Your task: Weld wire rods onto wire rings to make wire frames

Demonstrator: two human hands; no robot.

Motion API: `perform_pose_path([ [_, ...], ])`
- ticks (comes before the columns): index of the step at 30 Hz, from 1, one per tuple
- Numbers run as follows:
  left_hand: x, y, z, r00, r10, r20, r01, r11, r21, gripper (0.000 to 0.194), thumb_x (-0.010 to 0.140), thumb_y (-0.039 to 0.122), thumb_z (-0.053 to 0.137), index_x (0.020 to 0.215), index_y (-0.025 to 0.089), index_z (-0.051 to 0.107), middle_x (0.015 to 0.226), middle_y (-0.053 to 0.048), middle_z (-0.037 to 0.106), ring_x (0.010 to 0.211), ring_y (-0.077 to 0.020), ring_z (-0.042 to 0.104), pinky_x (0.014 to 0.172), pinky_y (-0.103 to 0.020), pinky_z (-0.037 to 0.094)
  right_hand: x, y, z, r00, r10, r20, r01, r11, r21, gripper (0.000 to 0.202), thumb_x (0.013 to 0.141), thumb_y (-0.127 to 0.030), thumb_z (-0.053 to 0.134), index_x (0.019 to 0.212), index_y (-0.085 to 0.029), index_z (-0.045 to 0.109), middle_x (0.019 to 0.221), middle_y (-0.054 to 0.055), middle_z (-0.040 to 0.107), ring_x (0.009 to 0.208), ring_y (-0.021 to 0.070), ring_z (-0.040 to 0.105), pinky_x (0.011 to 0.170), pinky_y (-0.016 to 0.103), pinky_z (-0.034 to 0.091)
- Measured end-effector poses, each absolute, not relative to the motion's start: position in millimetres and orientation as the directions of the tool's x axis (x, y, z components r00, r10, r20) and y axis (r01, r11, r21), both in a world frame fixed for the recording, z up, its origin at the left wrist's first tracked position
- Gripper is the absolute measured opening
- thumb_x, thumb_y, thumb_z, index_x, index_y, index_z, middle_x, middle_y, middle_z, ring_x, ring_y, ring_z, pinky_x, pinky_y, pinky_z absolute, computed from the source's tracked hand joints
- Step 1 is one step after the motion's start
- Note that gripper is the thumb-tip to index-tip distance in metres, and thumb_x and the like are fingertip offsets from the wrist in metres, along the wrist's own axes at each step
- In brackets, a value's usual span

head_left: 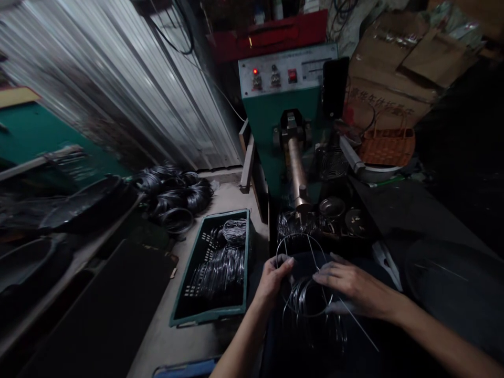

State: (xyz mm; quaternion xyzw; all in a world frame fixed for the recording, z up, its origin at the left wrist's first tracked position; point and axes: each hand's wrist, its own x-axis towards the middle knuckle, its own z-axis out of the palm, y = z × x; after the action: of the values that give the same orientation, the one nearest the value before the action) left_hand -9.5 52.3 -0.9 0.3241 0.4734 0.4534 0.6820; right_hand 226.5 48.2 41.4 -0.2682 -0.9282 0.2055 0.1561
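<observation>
A thin metal wire ring (279, 242) with straight wires across it is held up below the copper-coloured arm (296, 170) of a green machine. My left hand (274, 275) pinches the ring's left side between thumb and fingers. At the ring's right side, my right hand (350, 283) is closed around a thin straight wire (360, 326) that sticks out down to the right. More wire rings (301, 296) hang or lie just beneath, over my dark lap; how they are supported is hard to make out.
A green crate (247, 262) with wire pieces stands on the floor left of my hands. Black wire coils (177, 194) lie behind it. The machine's control panel (289, 71) shows a red light. An orange basket (388, 147) sits at the right.
</observation>
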Motion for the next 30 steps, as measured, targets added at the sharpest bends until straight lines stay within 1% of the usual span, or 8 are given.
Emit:
perform_pose_path([
  [6, -8.6, 60.2, 5.1, 0.121, 0.925, -0.36, -0.378, 0.378, 0.845, 0.035, 0.067, 0.041, 0.077, 0.066, 0.014, 0.056, 0.049, 0.002, 0.053, 0.04, -0.0055, 0.042, 0.042, -0.017, 0.031, 227.2, 59.8, 42.4, -0.805, 0.55, 0.224, 0.405, 0.784, -0.47, 0.066, 0.07, -0.026, 0.081, 0.129, -0.019, 0.053, 0.113, 0.011, 0.065, 0.104, 0.0231, 0.062, 0.103, 0.044, 0.043],
  [10, -9.3, 65.3, 5.4, 0.113, 0.933, -0.341, -0.376, 0.358, 0.855, 0.035, 0.067, 0.043, 0.077, 0.065, 0.014, 0.056, 0.049, 0.002, 0.053, 0.04, -0.0053, 0.042, 0.041, -0.017, 0.03, 227.9, 67.4, 44.0, -0.814, 0.537, 0.22, 0.398, 0.793, -0.462, 0.063, 0.073, -0.027, 0.078, 0.13, -0.02, 0.052, 0.114, 0.01, 0.064, 0.106, 0.0231, 0.061, 0.097, 0.041, 0.049],
  [16, -12.2, 74.6, 1.8, 0.11, 0.935, -0.336, -0.368, 0.352, 0.86, 0.035, 0.068, 0.043, 0.076, 0.071, 0.013, 0.06, 0.05, 0.002, 0.053, 0.039, -0.0049, 0.042, 0.042, -0.016, 0.032, 226.3, 78.9, 45.3, -0.836, 0.521, 0.171, 0.408, 0.799, -0.441, 0.059, 0.077, -0.031, 0.075, 0.13, -0.018, 0.052, 0.115, 0.011, 0.062, 0.107, 0.0225, 0.06, 0.1, 0.042, 0.046],
  [21, -9.6, 70.9, 5.2, 0.078, 0.934, -0.349, -0.339, 0.354, 0.871, 0.034, 0.07, 0.044, 0.074, 0.074, 0.013, 0.061, 0.048, 0.003, 0.051, 0.036, -0.0042, 0.038, 0.037, -0.017, 0.027, 224.0, 77.3, 55.4, -0.837, 0.524, 0.155, 0.426, 0.803, -0.416, 0.055, 0.076, -0.03, 0.076, 0.127, -0.019, 0.056, 0.112, 0.01, 0.061, 0.104, 0.0231, 0.058, 0.1, 0.045, 0.044],
  [24, -10.5, 77.7, 4.1, 0.062, 0.941, -0.333, -0.333, 0.334, 0.882, 0.035, 0.066, 0.042, 0.077, 0.071, 0.013, 0.059, 0.052, 0.003, 0.053, 0.04, -0.0052, 0.044, 0.041, -0.017, 0.034, 233.0, 88.1, 55.2, -0.763, 0.623, 0.174, 0.442, 0.699, -0.563, 0.057, 0.07, -0.035, 0.081, 0.122, -0.026, 0.06, 0.114, 0.007, 0.06, 0.107, 0.0235, 0.057, 0.092, 0.04, 0.049],
  [27, -15.3, 104.7, 0.8, 0.056, 0.943, -0.329, -0.331, 0.328, 0.885, 0.038, 0.062, 0.043, 0.08, 0.071, 0.014, 0.058, 0.05, 0.004, 0.051, 0.039, -0.0053, 0.043, 0.039, -0.016, 0.032, 241.8, 119.0, 40.1, -0.541, 0.814, 0.209, 0.382, 0.46, -0.802, 0.046, 0.072, -0.046, 0.076, 0.111, -0.024, 0.065, 0.11, 0.005, 0.063, 0.103, 0.0221, 0.059, 0.087, 0.037, 0.05],
  [29, -18.6, 130.3, 1.5, 0.038, 0.949, -0.313, -0.339, 0.307, 0.889, 0.04, 0.06, 0.044, 0.08, 0.07, 0.015, 0.056, 0.048, 0.006, 0.048, 0.035, -0.0042, 0.039, 0.035, -0.016, 0.027, 239.8, 145.5, 26.0, -0.393, 0.914, 0.102, 0.276, 0.223, -0.935, 0.039, 0.077, -0.049, 0.07, 0.103, -0.019, 0.067, 0.099, 0.006, 0.067, 0.091, 0.0199, 0.063, 0.079, 0.034, 0.052],
  [30, -19.8, 143.2, 3.3, 0.028, 0.954, -0.297, -0.342, 0.289, 0.894, 0.04, 0.06, 0.045, 0.08, 0.069, 0.015, 0.055, 0.047, 0.007, 0.046, 0.034, -0.0036, 0.037, 0.034, -0.016, 0.026, 235.8, 158.1, 19.6, -0.353, 0.935, 0.032, 0.22, 0.116, -0.969, 0.038, 0.078, -0.05, 0.067, 0.098, -0.018, 0.067, 0.09, 0.005, 0.067, 0.081, 0.0184, 0.063, 0.071, 0.031, 0.052],
])
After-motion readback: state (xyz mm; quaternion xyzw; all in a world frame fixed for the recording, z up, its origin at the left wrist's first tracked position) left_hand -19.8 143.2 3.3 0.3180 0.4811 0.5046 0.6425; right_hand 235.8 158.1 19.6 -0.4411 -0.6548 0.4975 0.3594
